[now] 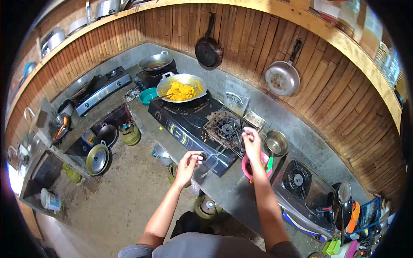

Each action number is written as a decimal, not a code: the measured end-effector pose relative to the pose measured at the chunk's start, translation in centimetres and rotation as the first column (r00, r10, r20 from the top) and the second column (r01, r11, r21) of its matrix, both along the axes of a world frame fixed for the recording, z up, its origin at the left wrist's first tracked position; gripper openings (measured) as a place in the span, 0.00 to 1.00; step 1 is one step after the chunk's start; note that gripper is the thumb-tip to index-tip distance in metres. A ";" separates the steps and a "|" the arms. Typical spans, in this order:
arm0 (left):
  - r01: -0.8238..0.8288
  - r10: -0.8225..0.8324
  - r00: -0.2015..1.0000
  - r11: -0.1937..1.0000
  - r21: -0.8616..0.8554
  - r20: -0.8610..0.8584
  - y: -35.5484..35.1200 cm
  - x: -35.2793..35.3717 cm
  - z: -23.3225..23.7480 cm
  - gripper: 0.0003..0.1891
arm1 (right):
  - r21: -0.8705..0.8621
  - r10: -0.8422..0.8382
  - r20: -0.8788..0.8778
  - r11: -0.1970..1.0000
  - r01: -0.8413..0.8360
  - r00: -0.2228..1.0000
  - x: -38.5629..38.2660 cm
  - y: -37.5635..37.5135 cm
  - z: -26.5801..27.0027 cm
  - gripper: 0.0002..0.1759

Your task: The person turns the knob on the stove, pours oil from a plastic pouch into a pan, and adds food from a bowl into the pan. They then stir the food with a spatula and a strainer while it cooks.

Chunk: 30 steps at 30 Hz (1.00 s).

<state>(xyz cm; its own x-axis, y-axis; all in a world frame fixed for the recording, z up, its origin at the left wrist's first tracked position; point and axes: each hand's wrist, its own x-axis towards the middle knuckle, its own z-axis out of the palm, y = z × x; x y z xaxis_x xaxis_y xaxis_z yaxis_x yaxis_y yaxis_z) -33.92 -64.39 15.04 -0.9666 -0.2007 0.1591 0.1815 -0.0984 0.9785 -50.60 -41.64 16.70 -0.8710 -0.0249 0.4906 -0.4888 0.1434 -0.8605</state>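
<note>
My left hand [189,164] is raised over the front edge of the black gas stove [176,122], fingers curled round a small dark round object [203,156] whose kind I cannot make out. My right hand [251,139] is lifted near the stove's right burner [228,128], its fingers pinched together; what they hold, if anything, is too small to name. A clear plastic piece [213,161] lies by the stove's front edge. On the left burner stands a wok [188,80] of yellow food [180,91] with a wooden-handled utensil [161,97] in it.
Below my right hand sits a pink bowl [246,167] with a green-handled utensil [270,164], beside a metal pot [276,142]. A second stove [297,177] is at right. Pans [282,79] hang on the bamboo wall. Gas cylinders [206,206] stand under the counter.
</note>
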 end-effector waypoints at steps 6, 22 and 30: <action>0.068 -0.068 0.998 0.996 0.051 -0.006 -3.8 -7.4 -1.1 0.13 | 0.531 -0.253 -0.219 0.779 0.332 0.942 -10.4 -2.8 5.1 0.21; 0.343 -0.338 0.922 0.939 0.005 0.188 -16.7 -20.2 -3.0 0.14 | 0.920 -0.478 -0.293 0.093 0.380 0.828 -36.0 -10.2 1.1 0.11; 0.386 -0.391 0.909 0.920 0.062 0.146 -18.2 -21.2 -3.8 0.13 | 0.828 -0.451 -0.397 0.198 0.524 0.799 -37.8 -9.1 2.0 0.12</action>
<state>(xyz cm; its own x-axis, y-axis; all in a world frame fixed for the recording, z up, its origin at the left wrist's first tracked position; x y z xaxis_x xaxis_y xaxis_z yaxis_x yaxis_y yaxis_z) -55.16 -82.64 11.25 -0.9811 0.1936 0.0036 -0.0282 -0.1614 0.9865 -88.39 -50.78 18.69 -0.8538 -0.0388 0.5192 -0.0615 0.9978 -0.0266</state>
